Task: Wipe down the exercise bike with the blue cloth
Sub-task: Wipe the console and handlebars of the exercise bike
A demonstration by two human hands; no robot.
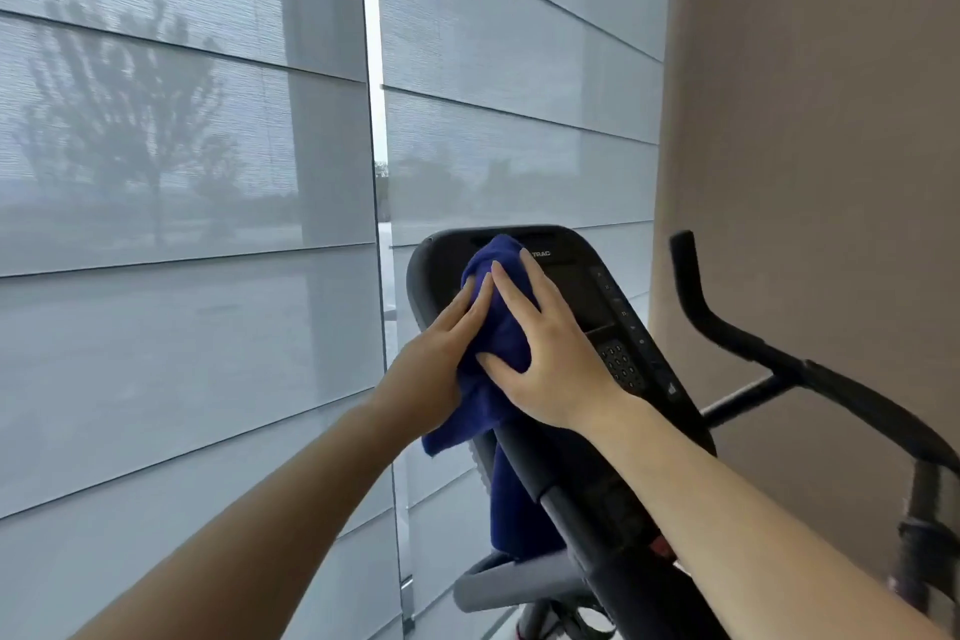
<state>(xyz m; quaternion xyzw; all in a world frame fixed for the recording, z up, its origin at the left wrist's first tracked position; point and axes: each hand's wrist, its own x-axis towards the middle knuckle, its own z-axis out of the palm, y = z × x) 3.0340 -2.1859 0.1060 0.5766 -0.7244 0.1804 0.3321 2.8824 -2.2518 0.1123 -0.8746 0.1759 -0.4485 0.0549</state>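
**Bike and cloth, mid-wipe**

The bike (566,494) is black and fills the 4 to 5 o'clock part of the shot. Its console (582,296) is tilted back, a rounded dark panel with a dim screen, a keypad (621,364) at its 5 o'clock, and a column of small buttons down the 3 o'clock edge. A bent handlebar (727,327) sticks up at 3 o'clock of the console.

The cloth (498,327) is deep blue and fuzzy. It's bunched flat against the console's 9 to 10 o'clock side, right up to the top rim. One corner pokes out at 7 o'clock, and a long tail hangs straight down at 6 o'clock behind the bar.
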